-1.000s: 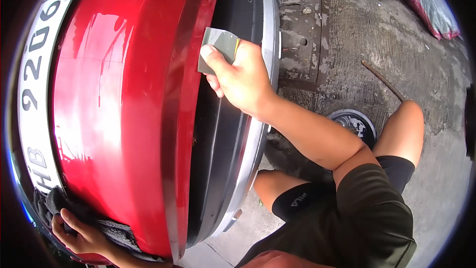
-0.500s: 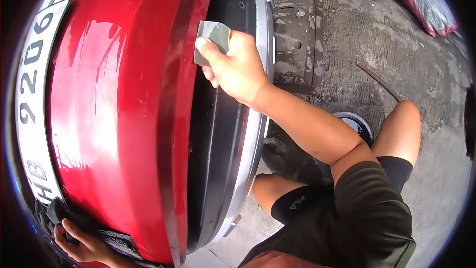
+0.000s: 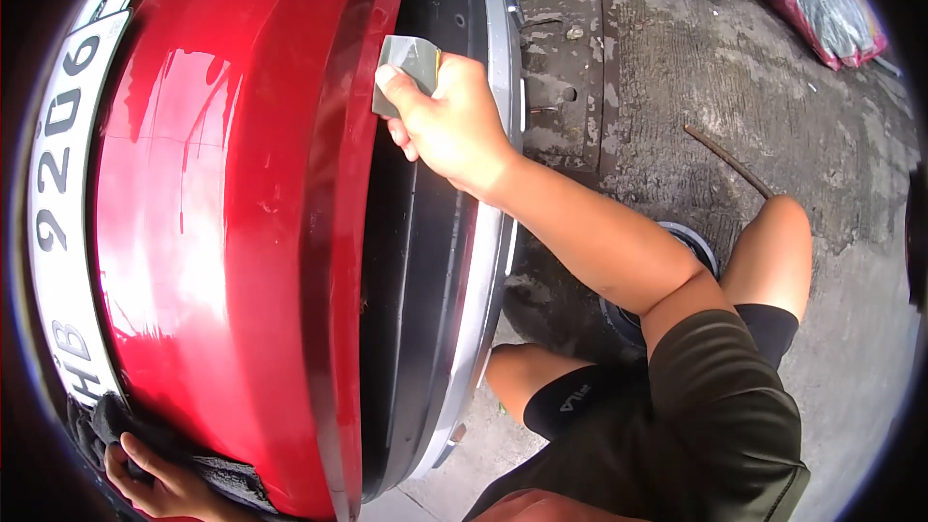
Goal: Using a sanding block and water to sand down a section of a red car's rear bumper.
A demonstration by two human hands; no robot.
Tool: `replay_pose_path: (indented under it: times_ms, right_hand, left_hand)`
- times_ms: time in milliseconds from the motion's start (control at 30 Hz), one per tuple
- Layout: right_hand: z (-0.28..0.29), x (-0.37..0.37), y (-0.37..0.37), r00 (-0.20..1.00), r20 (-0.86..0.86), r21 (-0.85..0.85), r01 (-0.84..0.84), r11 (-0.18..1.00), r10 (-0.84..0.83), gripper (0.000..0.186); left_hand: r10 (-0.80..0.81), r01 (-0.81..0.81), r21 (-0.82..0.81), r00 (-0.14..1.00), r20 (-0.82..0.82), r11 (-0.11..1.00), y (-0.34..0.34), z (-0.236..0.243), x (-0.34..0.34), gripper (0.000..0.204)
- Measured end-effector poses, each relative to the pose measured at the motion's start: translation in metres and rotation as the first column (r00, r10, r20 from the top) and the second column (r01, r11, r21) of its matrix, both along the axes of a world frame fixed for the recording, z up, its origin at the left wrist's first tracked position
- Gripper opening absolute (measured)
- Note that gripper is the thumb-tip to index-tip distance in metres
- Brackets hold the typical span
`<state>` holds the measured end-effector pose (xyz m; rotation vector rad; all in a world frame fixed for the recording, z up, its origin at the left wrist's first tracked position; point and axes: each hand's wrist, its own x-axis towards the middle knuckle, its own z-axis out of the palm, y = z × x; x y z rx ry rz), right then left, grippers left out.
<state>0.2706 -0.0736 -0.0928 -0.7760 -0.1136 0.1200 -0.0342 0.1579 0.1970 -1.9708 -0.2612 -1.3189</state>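
Note:
My right hand [image 3: 448,116] pinches a folded grey sheet [image 3: 410,63], which looks like sandpaper, with the thumb on top and fingers curled beneath. The sheet lies against the edge of a glossy red car panel [image 3: 261,280], beside a dark gap. At the lower left my left hand [image 3: 159,483] is curled on a black cloth [image 3: 121,420] lying on the panel, close to the end of a white licence plate [image 3: 60,232]. Part of the cloth is hidden by that hand.
A black trim strip [image 3: 416,329] and a silver-white bumper edge [image 3: 464,329] run along the gap. Partly behind my right arm stands a bucket [image 3: 619,322]. On the wet concrete lie a thin stick [image 3: 725,159] and a pink-and-grey bag [image 3: 826,14].
My right hand has slid the grey sheet slightly farther up along the panel's edge. The view has shifted a little. My left hand stays on the cloth.

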Motion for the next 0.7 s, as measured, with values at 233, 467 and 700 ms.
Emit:
replay_pose_path:
  times_ms: [233, 467, 700]
  right_hand:
    - [-0.005, -0.019, 0.007, 0.998, 0.029, 0.008, -0.05, 0.999, 0.05, 0.025]
    - [-0.005, -0.029, 0.016, 0.999, 0.019, 0.007, 0.037, 0.999, -0.038, 0.026]
    - [-0.007, -0.058, 0.016, 0.996, 0.085, -0.026, -0.035, 0.999, 0.037, 0.03]
  left_hand:
    - [-0.119, 0.12, 0.021, 0.992, -0.049, 0.993, 0.029, 0.005, -0.008, 0.037]
    - [-0.239, 0.239, -0.018, 0.967, -0.087, 0.971, 0.013, -0.005, 0.003, 0.033]
    - [-0.284, 0.282, -0.04, 0.955, -0.089, 0.959, 0.008, -0.01, 0.008, 0.031]
